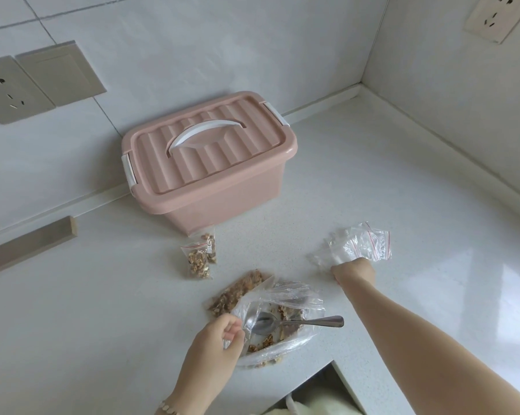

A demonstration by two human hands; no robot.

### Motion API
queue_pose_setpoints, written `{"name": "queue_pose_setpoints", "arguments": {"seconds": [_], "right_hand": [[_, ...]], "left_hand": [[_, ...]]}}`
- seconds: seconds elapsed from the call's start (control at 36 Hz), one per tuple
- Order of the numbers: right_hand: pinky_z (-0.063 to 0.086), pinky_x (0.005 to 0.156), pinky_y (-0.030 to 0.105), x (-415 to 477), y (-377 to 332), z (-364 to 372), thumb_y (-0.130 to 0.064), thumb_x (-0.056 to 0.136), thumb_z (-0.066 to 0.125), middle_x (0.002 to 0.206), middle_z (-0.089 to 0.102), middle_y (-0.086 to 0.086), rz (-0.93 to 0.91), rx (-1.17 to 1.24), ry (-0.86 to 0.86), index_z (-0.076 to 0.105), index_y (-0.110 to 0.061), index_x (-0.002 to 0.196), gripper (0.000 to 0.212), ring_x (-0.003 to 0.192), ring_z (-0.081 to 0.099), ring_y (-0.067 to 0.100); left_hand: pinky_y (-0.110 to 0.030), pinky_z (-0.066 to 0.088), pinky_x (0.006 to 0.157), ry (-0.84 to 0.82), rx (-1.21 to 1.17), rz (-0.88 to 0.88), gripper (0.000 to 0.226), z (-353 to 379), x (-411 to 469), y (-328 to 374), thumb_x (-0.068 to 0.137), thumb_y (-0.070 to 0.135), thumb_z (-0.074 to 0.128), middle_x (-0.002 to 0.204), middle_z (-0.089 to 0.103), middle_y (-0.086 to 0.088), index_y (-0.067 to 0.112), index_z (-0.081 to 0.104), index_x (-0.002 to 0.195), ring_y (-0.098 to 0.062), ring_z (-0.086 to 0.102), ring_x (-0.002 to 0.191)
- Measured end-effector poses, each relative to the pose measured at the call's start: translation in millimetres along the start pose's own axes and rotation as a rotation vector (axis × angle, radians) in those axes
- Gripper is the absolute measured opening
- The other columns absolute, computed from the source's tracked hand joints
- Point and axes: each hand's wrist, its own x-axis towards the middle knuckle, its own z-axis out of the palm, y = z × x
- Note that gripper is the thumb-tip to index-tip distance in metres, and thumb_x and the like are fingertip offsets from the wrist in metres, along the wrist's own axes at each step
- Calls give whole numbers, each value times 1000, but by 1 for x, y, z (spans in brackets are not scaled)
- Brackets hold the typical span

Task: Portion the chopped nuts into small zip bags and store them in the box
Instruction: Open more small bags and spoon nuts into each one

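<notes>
White counter (pixel 402 181), right hand (pixel 354 271) curled on empty zip bags (pixel 361 244), left hand (pixel 218 341) pinching nut bag (pixel 285 296)

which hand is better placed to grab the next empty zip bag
Right. The right hand is at the empty zip bags, while the left hand pinches the rim of the large nut bag holding the spoon.

Right hand (pixel 354 271) on empty zip bags (pixel 363 244), left hand (pixel 216 339) on nut bag (pixel 285 296)
</notes>
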Motion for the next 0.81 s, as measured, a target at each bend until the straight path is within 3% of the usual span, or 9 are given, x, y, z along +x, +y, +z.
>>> {"name": "queue_pose_setpoints", "arguments": {"seconds": [0.06,0.14,0.19,0.31,0.42,0.53,0.61,0.69,0.81], "right_hand": [[33,43,21,-3,2,0,-2,75,60,61,53,9,-21,15,-4,54,-6,72,8,51,50,19],[44,54,30,-10,5,-3,-7,78,61,84,62,15,-100,31,6,55,-4,101,24,72,60,25],[40,54,28,-12,9,-7,-12,81,58,89,58,10,-196,18,56,49,-6,112,33,71,55,23],[42,76,34,-3,12,-15,-25,87,55,122,49,14,-315,-134,140,47,-7,125,42,105,52,31],[42,88,39,11,14,-21,-31,87,58,126,42,18,-244,-259,83,47,-2,123,48,118,41,34],[43,83,36,20,14,-26,-33,80,65,116,43,15,-170,-235,-8,59,-2,101,37,111,42,32],[43,70,34,20,13,-30,-24,80,62,84,50,16,-186,-179,-58,58,-7,64,24,91,49,33],[40,57,31,12,13,-37,-17,80,63,73,58,21,-260,-15,-73,60,4,77,22,75,57,35],[32,50,19,-14,7,-49,-15,79,67,60,50,-5,-412,180,-78,49,-15,62,25,55,46,10]], "left_hand": [[-7,41,73,6,6,11,9,0,3,3,90,26,52,92,60,19,33,57,93,6,55,89],[-5,42,73,18,20,42,10,-1,9,10,91,26,52,93,59,20,31,56,98,8,54,89],[-8,44,78,11,26,64,11,-1,15,16,91,25,52,93,58,20,31,55,99,8,54,90],[-9,46,78,-5,84,126,14,1,29,31,91,27,51,93,57,21,28,56,104,7,53,90],[-12,48,74,-20,146,198,17,6,48,54,92,27,49,96,57,20,27,56,108,5,55,87],[-23,52,74,-69,229,255,22,20,73,81,93,26,48,101,60,12,21,55,113,-6,60,83],[-26,50,78,-133,258,256,25,34,92,100,93,25,45,106,60,7,19,53,116,-10,59,88],[-23,45,77,-210,228,191,23,51,108,118,92,28,48,105,62,5,18,55,112,-12,58,92],[-19,43,72,-240,30,65,25,72,121,139,84,40,58,86,59,11,19,60,96,-9,58,85]]}}
